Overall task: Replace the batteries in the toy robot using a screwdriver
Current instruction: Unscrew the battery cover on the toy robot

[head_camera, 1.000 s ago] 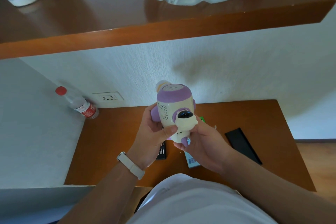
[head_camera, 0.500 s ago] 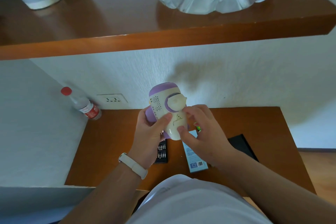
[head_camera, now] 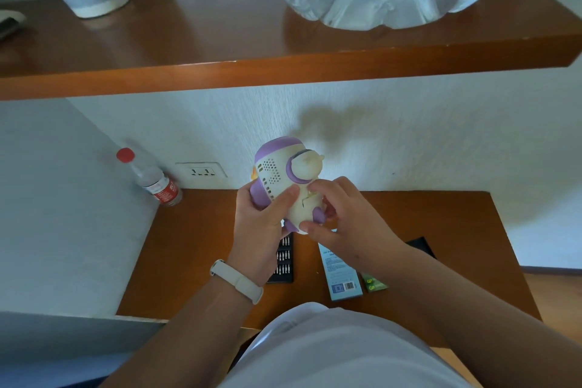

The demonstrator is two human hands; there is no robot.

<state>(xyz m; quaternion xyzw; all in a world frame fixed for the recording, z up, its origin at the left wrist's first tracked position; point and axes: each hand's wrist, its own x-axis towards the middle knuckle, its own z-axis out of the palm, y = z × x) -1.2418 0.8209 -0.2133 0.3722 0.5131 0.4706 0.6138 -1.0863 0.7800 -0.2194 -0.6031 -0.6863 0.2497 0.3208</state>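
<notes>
Right now we hold the toy robot (head_camera: pixel 285 178) up over the middle of the wooden table (head_camera: pixel 195 246), its purple top toward twelve o'clock. Our left hand (head_camera: pixel 259 230) curls round its perforated side from eight o'clock, with the thumb laid across the cream body. Our right hand (head_camera: pixel 343 224) comes in from four o'clock and pinches the cream lower body between forefinger and thumb. Under the toy, at six o'clock, lies a black bit tray (head_camera: pixel 285 264). A blue box (head_camera: pixel 341 277) and a green pack (head_camera: pixel 374 283) lie at five. A red-capped bottle (head_camera: pixel 151 179) sits at ten o'clock, in the table's corner.
</notes>
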